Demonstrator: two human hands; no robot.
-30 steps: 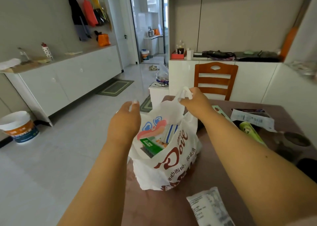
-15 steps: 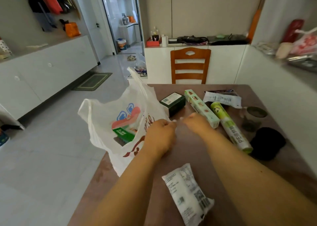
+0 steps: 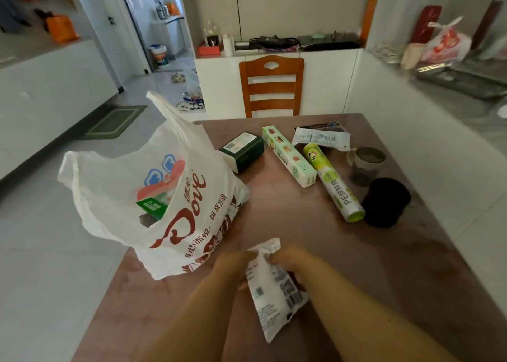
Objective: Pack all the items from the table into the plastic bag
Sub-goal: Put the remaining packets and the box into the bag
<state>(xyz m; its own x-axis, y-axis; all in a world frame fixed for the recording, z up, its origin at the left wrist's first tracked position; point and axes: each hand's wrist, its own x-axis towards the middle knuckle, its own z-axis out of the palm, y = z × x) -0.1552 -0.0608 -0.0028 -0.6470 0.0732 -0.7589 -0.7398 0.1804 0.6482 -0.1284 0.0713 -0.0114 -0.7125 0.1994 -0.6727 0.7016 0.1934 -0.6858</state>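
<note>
Bag (image 3: 164, 197) on table (image 3: 288, 219) left edge; box (image 3: 242, 153), carton (image 3: 289, 155), roll (image 3: 333, 183) to its right.

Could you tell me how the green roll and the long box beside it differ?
The green roll is a round tube, while the long box has flat faces and square edges. The roll is bright lime green with large printed lettering; the box is pale mint with small fruit pictures. The roll reaches nearer the person, the box farther back. Both lie flat on the table, side by side, still unpacked.
</note>
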